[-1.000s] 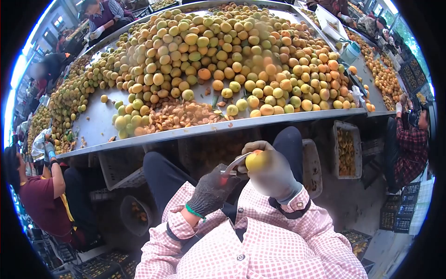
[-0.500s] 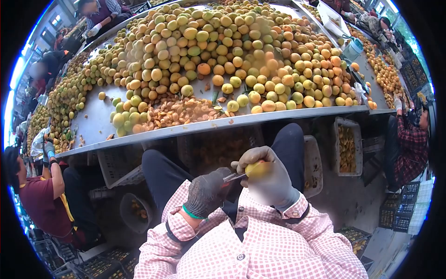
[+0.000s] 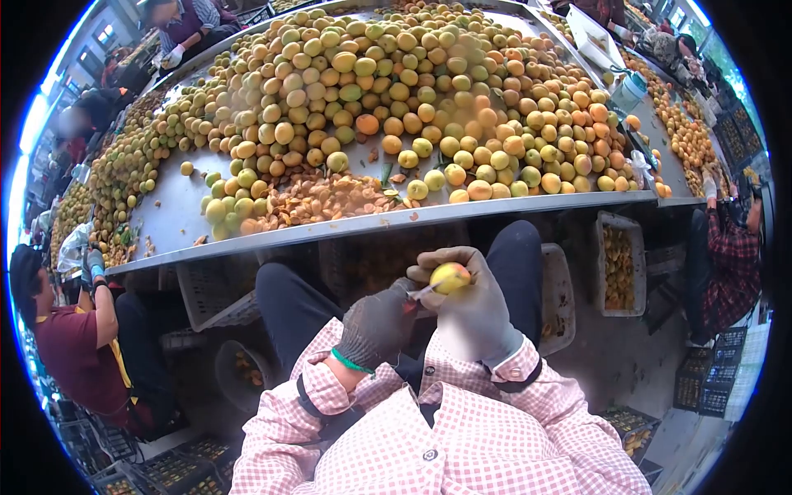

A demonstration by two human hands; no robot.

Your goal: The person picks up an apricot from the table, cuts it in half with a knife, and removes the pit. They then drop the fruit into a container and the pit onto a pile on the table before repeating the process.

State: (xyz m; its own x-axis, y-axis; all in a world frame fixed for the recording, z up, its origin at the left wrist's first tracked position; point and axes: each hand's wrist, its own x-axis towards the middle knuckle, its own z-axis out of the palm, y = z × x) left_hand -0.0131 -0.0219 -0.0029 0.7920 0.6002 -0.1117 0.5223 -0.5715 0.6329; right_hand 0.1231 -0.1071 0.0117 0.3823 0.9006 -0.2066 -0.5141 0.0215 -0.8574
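Observation:
My left hand (image 3: 373, 326), in a dark knit glove with a green cuff, is closed round the handle of a small knife. The knife's blade (image 3: 425, 292) points up and right and meets the side of a yellow-and-red fruit (image 3: 450, 278). My right hand (image 3: 472, 309), in a grey glove, grips that fruit with its fingers curled round it; part of this hand is blurred. Both hands are above my lap, close together. Beyond them, the metal table (image 3: 177, 210) bears a big heap of similar fruit (image 3: 346, 91) and a pile of brown-orange pieces (image 3: 322, 202) near its front edge.
Under the table edge are a white crate (image 3: 202, 297), a bucket (image 3: 235, 375) and crates with fruit pieces (image 3: 619, 264). A person in maroon (image 3: 74, 346) sits at the left, one in plaid (image 3: 734, 256) at the right. More people are at the far sides.
The fruit has been turned, and more of it shows between the right fingers. The knife has come round to its left side. Both hands stay close together over the lap.

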